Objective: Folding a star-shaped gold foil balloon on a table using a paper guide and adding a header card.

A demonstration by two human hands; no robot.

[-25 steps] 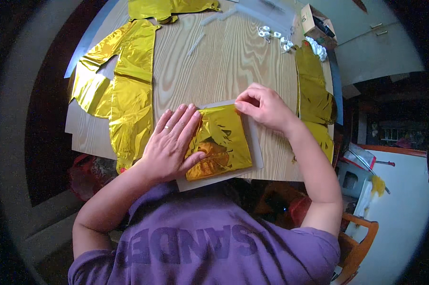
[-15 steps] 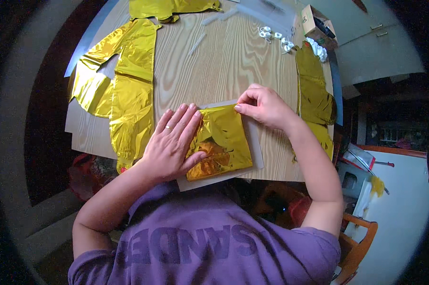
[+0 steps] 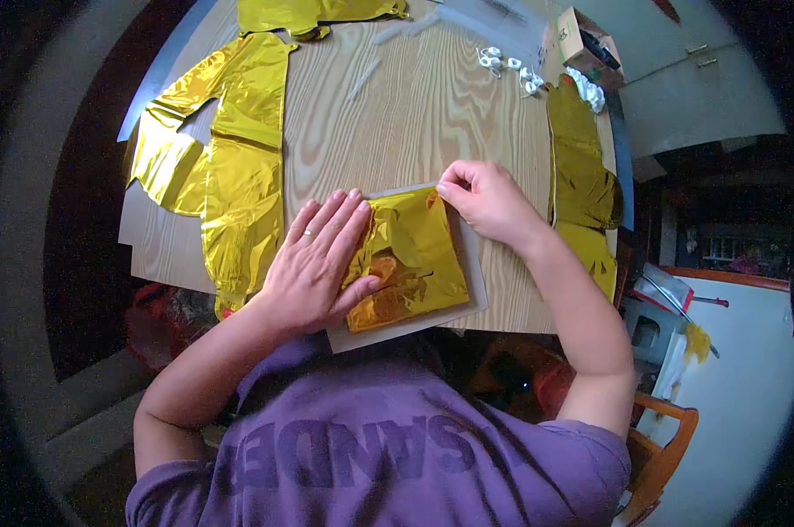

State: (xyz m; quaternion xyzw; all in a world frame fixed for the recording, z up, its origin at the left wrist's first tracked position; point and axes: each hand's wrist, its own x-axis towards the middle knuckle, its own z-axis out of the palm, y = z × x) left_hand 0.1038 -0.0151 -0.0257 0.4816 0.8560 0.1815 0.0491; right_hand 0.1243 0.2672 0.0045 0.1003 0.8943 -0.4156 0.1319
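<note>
A shiny gold foil balloon (image 3: 414, 250), folded into a squarish packet, lies on a pale flat sheet (image 3: 473, 263) at the table's near edge. My left hand (image 3: 318, 259) rests flat over its left side, fingers stretched and together, thumb apart on the foil. At the packet's far right corner, my right hand (image 3: 489, 204) pinches the foil between thumb and forefinger. The other right fingers are curled in. What lies under my left palm is hidden.
Flat gold foil balloons lie at the left (image 3: 243, 176), the far edge (image 3: 318, 13) and the right (image 3: 581, 167) of the wooden table (image 3: 370, 123). Small white corded pieces (image 3: 511, 66), clear plastic (image 3: 485, 26) and a cardboard box (image 3: 581, 44) sit far right. A wooden chair (image 3: 669, 448) stands at right.
My right hand has shifted slightly nearer and left with the pinched corner, and the foil there looks creased differently. My left hand has barely moved.
</note>
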